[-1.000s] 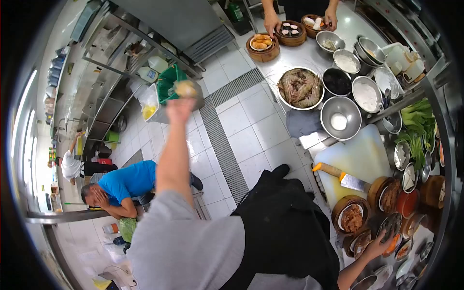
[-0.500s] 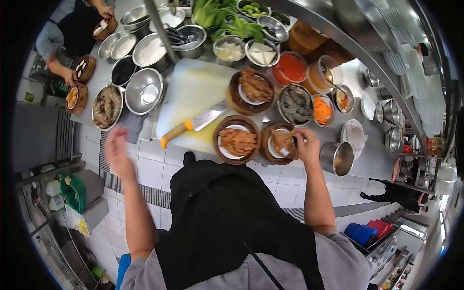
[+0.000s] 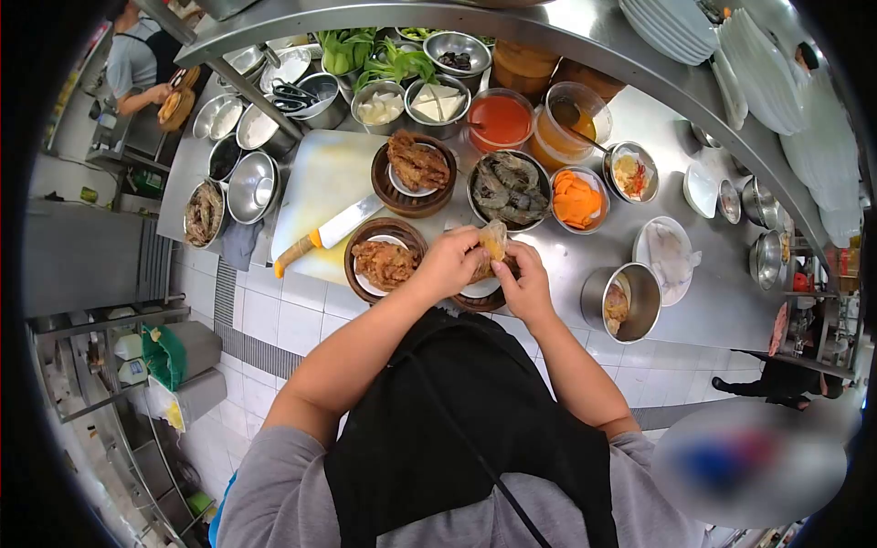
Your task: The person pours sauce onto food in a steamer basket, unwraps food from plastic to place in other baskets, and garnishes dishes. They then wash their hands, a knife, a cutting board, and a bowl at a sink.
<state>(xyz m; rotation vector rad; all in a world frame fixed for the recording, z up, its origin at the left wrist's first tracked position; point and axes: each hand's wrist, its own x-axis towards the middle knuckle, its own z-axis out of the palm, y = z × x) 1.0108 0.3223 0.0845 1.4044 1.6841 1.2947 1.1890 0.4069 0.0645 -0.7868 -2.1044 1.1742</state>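
Note:
Both my hands meet over the rightmost bamboo steamer basket [image 3: 491, 301], which they largely cover. Between the fingers of my left hand [image 3: 454, 263] and my right hand [image 3: 524, 281] is a small translucent yellowish piece [image 3: 494, 239], its kind unclear, with brownish food just below it. Both hands are closed on this piece. A second steamer basket [image 3: 354, 271], beside my left wrist, holds a white dish of reddish-brown chicken feet [image 3: 385, 264]. Behind it stands a third basket [image 3: 438, 201] filled the same way. A knife [image 3: 347, 222] with a wooden and orange handle lies on the cutting board [image 3: 315, 173].
Right of my hands stand a steel pot [image 3: 647, 297] with a yellowish piece inside and a white plate [image 3: 671, 290]. Bowls of shrimp [image 3: 510, 190], orange slices [image 3: 577, 199] and red sauce [image 3: 501, 120] line the counter. A steel shelf [image 3: 402, 27] crosses overhead. Another person [image 3: 137, 64] works at far left.
My left hand has come in from the far left to meet my right hand over the rightmost basket. The yellowish piece is now raised between them. The view has shifted.

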